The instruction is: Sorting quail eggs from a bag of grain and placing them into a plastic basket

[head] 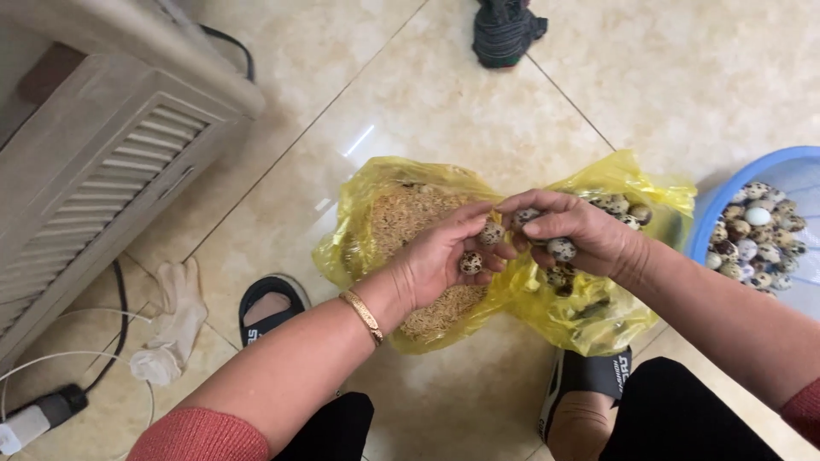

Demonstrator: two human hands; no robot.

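The left hand [444, 256] is cupped palm-up over a yellow bag [376, 213] of husks [410, 213], its grip curled loosely round two speckled eggs [480, 248] (one at the fingertips, one lower in the palm). The right hand [581, 232] meets it fingertip to fingertip, its grip closed round several more eggs, one showing under the fingers and another near the thumb. More eggs lie in the bag's right fold [623, 209], just behind the right hand, and some below it.

The step in hand looks like picking eggs out of the husks and gathering them in both hands. With both hands already holding some, the next move seems to call for a soft, unsqueezed hold, since the shells look thin.

A blue basin [726, 196] heaped with eggs stands at the right, just beside the bag, with the bag's raised edge between it and the hands. On the tiled floor [427, 94] lie a white glove [171, 316] and cables [77, 358] at the left, near a beige appliance [102, 162], and a dark cloth [504, 30] at the top. Two sandalled feet [269, 307] flank the bag.
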